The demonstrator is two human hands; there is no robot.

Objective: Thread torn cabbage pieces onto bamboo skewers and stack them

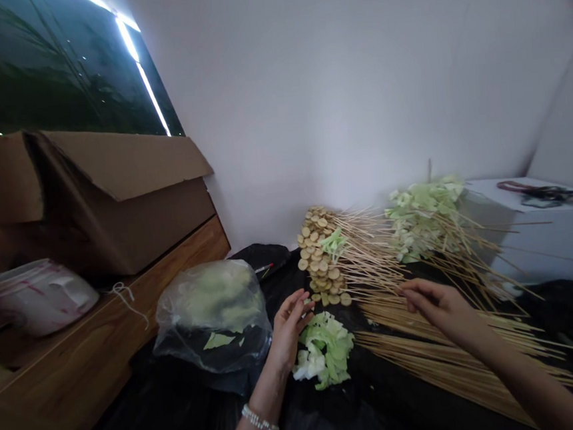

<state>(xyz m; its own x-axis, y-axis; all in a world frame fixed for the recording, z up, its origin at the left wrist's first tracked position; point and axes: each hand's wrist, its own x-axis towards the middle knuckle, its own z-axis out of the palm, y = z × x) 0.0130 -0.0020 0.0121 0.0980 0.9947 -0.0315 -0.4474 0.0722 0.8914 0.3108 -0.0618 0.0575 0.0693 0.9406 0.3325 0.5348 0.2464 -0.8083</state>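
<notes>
My left hand [288,323] is raised at the upper left edge of a pile of torn cabbage leaves [332,350], its fingers curled together around something too small to make out. Over the bare bamboo skewers [419,357], my right hand [427,302] pinches thumb against fingers; what is between them cannot be made out. Behind my hands lie stacked skewers with round pale slices [320,255] on their left ends, and a small bunch of green strips [334,243] rests on them. Further right are skewers loaded with cabbage pieces [424,213].
A clear plastic bag of cabbage [217,308] sits left of my left hand on black plastic sheeting [183,411]. Beyond it are an open cardboard box [141,221] and a white tub [43,296] on a wooden surface. A white box [560,244] with dark straps stands at the right.
</notes>
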